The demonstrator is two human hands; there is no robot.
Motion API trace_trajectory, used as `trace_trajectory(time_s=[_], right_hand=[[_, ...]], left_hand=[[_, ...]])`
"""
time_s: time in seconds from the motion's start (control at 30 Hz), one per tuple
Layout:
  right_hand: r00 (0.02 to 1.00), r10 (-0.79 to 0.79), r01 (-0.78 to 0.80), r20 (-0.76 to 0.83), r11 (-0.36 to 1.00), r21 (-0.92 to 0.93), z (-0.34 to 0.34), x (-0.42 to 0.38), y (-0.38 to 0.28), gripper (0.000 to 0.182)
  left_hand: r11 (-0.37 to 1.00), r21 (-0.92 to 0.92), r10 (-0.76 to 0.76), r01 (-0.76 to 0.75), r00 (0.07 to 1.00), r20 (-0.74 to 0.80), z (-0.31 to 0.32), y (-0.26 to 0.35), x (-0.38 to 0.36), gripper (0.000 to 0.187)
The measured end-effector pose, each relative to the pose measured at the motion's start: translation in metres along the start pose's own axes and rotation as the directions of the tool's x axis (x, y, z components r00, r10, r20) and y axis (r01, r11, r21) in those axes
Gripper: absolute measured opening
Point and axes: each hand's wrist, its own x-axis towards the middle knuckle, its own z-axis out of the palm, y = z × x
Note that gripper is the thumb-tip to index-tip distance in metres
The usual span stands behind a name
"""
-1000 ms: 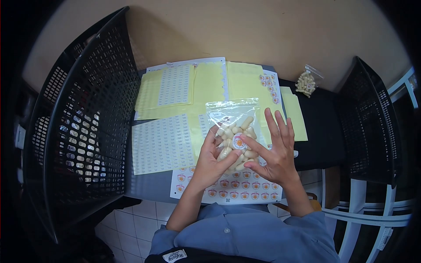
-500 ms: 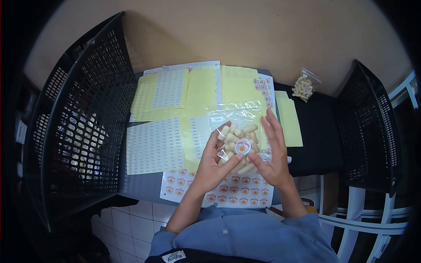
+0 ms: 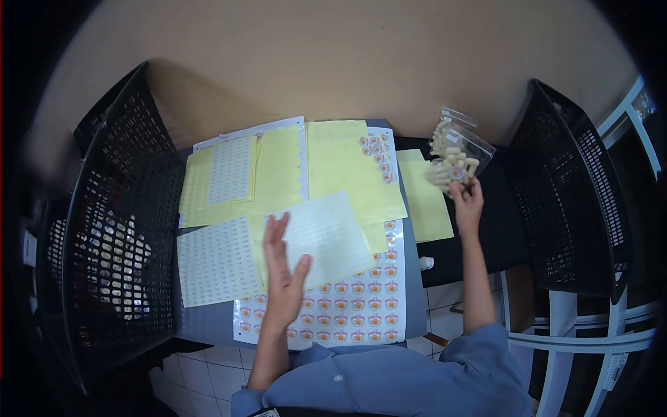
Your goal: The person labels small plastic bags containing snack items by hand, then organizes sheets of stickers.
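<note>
My right hand [image 3: 468,205] is closed on the lower edge of a clear zip bag [image 3: 475,165] of pale, finger-shaped pieces, with a round sticker on its front. Another such bag [image 3: 439,139] lies right behind it and is partly covered. My left hand [image 3: 281,281] holds nothing, its fingers stretched out over a pale label sheet [image 3: 326,240] with a faint grid. Beside that hand is a sheet of small printed labels [image 3: 217,264]. A sheet of round logo stickers [image 3: 340,306] lies below it.
A tall black basket [image 3: 132,208] stands at the left, packed bags showing through its holes. On the right is another black basket [image 3: 573,201]. Yellow backing sheets [image 3: 340,167] cover the table's back half. A small white object [image 3: 426,263] lies near the table's right edge.
My right hand has carried the bag from the middle of the table to the back right, beside the other bag. My left hand has let go of it and moved left.
</note>
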Motion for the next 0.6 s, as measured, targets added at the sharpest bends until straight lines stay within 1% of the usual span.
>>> trace_trajectory(time_s=[0.03,0.07,0.13,0.2,0.27,0.3,0.33,0.4,0.43,0.47,0.53,0.6], right_hand=[[0.999,0.038,-0.038,-0.009,0.999,0.013,-0.015,0.018,0.018,0.037],[1.0,0.015,-0.016,-0.009,0.998,-0.066,-0.029,0.032,0.035,0.038],[0.997,0.077,-0.073,0.021,0.984,-0.164,-0.051,0.055,0.065,0.039],[0.995,0.097,-0.094,0.005,0.982,-0.165,-0.054,0.067,0.079,0.039],[0.993,0.118,-0.118,-0.01,0.979,-0.164,-0.056,0.079,0.09,0.039],[0.993,0.12,-0.113,0.022,0.976,-0.188,-0.058,0.085,0.095,0.04],[0.991,0.124,-0.109,0.057,0.971,-0.211,-0.058,0.089,0.098,0.041],[0.992,0.123,-0.113,0.022,0.958,-0.263,-0.058,0.096,0.105,0.043],[0.992,0.119,-0.111,0.03,0.972,-0.208,-0.061,0.099,0.114,0.044],[0.992,0.121,-0.11,0.042,0.973,-0.203,-0.063,0.101,0.119,0.044],[0.994,0.105,-0.102,0.006,0.971,-0.218,-0.065,0.105,0.128,0.045],[0.988,0.15,-0.154,-0.034,0.955,-0.255,-0.063,0.105,0.122,0.044]], left_hand=[[1.0,0.008,0.002,-0.002,0.998,-0.061,-0.008,-0.002,-0.001,0.066],[1.0,0.016,0.004,-0.002,0.992,-0.124,-0.016,-0.004,-0.002,0.064],[0.999,0.034,0.021,-0.013,0.968,-0.251,-0.035,-0.008,-0.007,0.061],[0.996,0.082,0.062,-0.035,0.932,-0.357,-0.055,-0.012,-0.013,0.055],[0.996,0.094,0.049,-0.009,0.898,-0.438,-0.071,-0.012,-0.021,0.052],[0.995,0.098,0.052,-0.009,0.895,-0.443,-0.079,-0.013,-0.025,0.052],[0.993,0.117,0.061,-0.005,0.874,-0.481,-0.087,-0.015,-0.029,0.052],[0.99,0.142,0.073,0.003,0.847,-0.527,-0.096,-0.015,-0.034,0.051],[0.982,0.191,0.108,-0.001,0.827,-0.551,-0.099,-0.013,-0.036,0.05],[0.971,0.24,0.145,-0.004,0.806,-0.574,-0.101,-0.011,-0.038,0.049],[0.966,0.259,0.171,-0.005,0.766,-0.62,-0.102,-0.005,-0.039,0.047],[0.949,0.314,0.233,-0.036,0.749,-0.62,-0.106,0.005,-0.044,0.045]])
